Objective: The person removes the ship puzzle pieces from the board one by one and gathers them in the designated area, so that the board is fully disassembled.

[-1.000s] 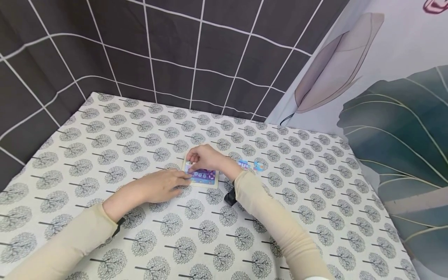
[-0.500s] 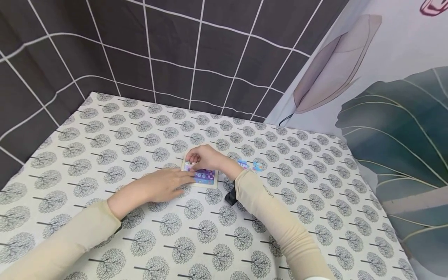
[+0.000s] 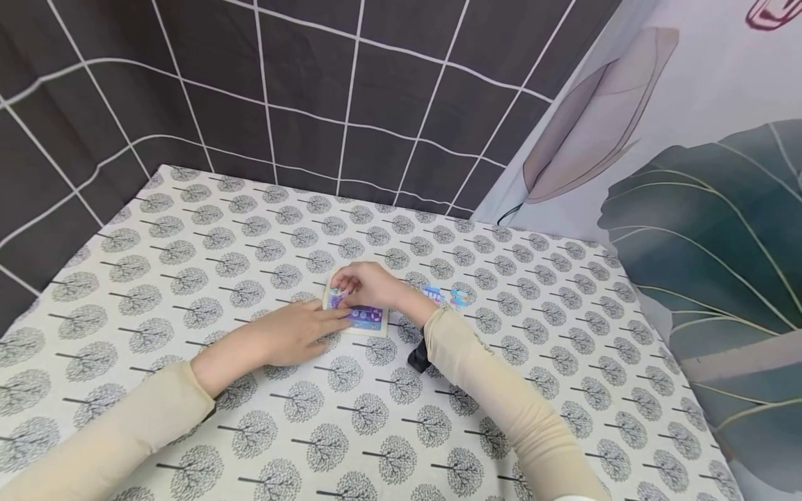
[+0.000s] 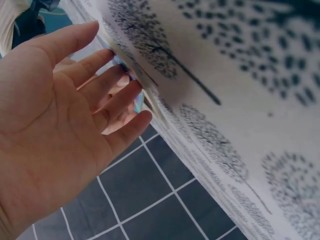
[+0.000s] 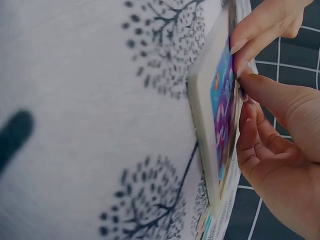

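one left hand [image 3: 289, 332] and one right hand [image 3: 371, 285], two cream sleeves [image 3: 510, 396], two black wrist devices [image 3: 418, 355], one framed jigsaw board [image 5: 204, 122], two jigsaw pieces [image 3: 434, 293] lying apart, one tree-print tablecloth [image 3: 294, 424], one dark grid-patterned curtain [image 3: 307, 76], one leaf-print curtain [image 3: 720, 292].

Left hand [image 3: 291, 335] back up, fingers extended; right hand [image 3: 371, 287] angled inward, fingers curled, thumb by left fingertips. Both arms [image 3: 510, 400] stretched forward, converging.

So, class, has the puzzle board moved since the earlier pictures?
No: in the head view, the puzzle board keeps its near-right corner beside the same tablecloth tree.
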`<action>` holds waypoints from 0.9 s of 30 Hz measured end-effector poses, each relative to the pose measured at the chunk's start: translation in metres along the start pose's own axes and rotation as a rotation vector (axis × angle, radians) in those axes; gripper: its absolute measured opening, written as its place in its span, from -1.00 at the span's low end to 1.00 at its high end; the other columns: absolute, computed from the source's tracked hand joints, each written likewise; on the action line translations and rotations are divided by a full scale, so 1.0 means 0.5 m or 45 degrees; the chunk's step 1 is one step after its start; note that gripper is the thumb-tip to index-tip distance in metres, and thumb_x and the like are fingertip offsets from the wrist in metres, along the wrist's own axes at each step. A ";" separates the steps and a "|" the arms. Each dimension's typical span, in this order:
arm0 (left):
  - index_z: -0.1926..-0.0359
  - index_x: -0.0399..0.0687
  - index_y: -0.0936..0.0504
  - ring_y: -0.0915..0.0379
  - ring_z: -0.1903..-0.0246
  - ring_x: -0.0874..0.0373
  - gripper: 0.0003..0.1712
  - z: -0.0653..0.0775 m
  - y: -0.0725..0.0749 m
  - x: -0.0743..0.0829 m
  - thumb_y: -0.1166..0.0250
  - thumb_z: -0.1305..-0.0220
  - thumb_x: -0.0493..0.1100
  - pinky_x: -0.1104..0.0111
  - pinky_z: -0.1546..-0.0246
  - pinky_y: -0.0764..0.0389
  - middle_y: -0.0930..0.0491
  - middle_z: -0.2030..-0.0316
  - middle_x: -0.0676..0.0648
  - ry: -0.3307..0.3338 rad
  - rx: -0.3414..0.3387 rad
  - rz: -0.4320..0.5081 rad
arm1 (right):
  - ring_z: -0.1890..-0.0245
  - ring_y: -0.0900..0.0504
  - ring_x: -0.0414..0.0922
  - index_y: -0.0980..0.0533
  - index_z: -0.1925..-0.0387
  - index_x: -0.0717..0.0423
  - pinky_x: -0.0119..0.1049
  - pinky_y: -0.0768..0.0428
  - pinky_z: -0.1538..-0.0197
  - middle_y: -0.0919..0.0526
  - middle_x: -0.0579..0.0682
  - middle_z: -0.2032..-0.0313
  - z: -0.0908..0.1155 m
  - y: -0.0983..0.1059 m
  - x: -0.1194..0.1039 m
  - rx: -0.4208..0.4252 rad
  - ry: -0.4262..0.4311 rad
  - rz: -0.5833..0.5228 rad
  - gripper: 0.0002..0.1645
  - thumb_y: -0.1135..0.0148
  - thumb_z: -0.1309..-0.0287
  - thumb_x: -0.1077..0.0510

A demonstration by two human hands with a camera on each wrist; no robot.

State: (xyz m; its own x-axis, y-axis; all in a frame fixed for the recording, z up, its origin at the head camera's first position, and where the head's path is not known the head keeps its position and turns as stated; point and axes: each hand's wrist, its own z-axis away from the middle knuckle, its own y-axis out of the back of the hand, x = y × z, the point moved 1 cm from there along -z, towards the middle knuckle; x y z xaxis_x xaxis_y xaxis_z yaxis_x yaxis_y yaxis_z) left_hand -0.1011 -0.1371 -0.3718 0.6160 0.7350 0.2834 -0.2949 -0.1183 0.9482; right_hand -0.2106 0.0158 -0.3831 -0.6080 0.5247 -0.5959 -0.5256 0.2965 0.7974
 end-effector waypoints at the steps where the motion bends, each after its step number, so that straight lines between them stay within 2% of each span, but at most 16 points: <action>1: -0.33 -0.12 -0.28 -0.24 -0.22 -0.11 -0.41 0.001 0.000 0.000 -0.11 -0.30 -0.10 0.01 -0.31 -0.21 -0.26 -0.32 -0.14 -0.008 0.002 -0.006 | 0.29 -0.60 -0.19 -0.55 0.13 0.15 -0.59 -0.54 0.17 -0.62 0.01 0.29 0.002 -0.002 0.001 0.006 0.010 -0.003 -0.61 -0.40 0.08 0.27; 6: -0.34 -0.09 -0.28 -0.29 -0.14 -0.06 -0.40 0.005 0.002 -0.003 -0.11 -0.30 -0.09 0.02 -0.26 -0.29 -0.25 -0.33 -0.13 0.000 -0.012 -0.011 | 0.32 -0.63 -0.19 -0.54 0.09 0.11 -0.60 -0.56 0.20 -0.63 0.01 0.33 0.006 -0.008 0.006 0.034 0.040 -0.009 -0.60 -0.39 0.04 0.25; 11: -0.33 -0.09 -0.29 -0.32 -0.09 -0.05 -0.41 0.006 0.008 0.000 -0.10 -0.30 -0.10 0.03 -0.20 -0.36 -0.26 -0.32 -0.14 -0.008 -0.018 0.008 | 0.28 -0.64 -0.16 -0.55 0.09 0.18 -0.58 -0.57 0.15 -0.65 0.04 0.31 0.011 -0.001 0.004 0.032 0.023 -0.111 -0.66 -0.32 -0.03 0.27; 14: -0.33 -0.08 -0.29 -0.30 -0.10 -0.06 -0.42 0.005 0.009 0.001 -0.10 -0.31 -0.10 0.02 -0.22 -0.35 -0.25 -0.33 -0.14 -0.007 -0.024 0.006 | 0.28 -0.64 -0.16 -0.54 0.09 0.20 -0.57 -0.57 0.13 -0.65 0.05 0.30 0.014 -0.001 0.003 0.031 0.014 -0.132 -0.71 -0.26 -0.10 0.28; 19: -0.35 -0.06 -0.27 -0.24 -0.19 -0.10 -0.41 0.003 0.007 0.002 -0.09 -0.32 -0.08 -0.01 -0.29 -0.24 -0.22 -0.34 -0.13 0.010 -0.053 -0.011 | 0.28 -0.63 -0.14 -0.54 0.09 0.17 -0.54 -0.57 0.11 -0.65 0.04 0.30 0.023 -0.001 -0.003 0.066 0.012 -0.085 -0.74 -0.22 -0.14 0.26; 27: -0.34 -0.06 -0.27 -0.22 -0.22 -0.15 -0.41 0.002 0.007 0.003 -0.09 -0.32 -0.06 -0.03 -0.31 -0.18 -0.20 -0.35 -0.11 0.022 -0.065 -0.003 | 0.16 -0.62 -0.10 -0.54 0.06 0.12 -0.42 -0.56 -0.01 -0.65 0.00 0.25 0.044 0.014 -0.003 0.103 -0.081 -0.067 -0.71 -0.23 -0.14 0.24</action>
State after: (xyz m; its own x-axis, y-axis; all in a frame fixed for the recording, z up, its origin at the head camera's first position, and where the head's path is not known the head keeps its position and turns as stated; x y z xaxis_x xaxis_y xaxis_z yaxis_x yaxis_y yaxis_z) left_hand -0.1009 -0.1371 -0.3677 0.6044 0.7467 0.2779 -0.3306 -0.0823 0.9402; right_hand -0.2001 0.0347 -0.3744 -0.5404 0.5553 -0.6322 -0.5047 0.3872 0.7716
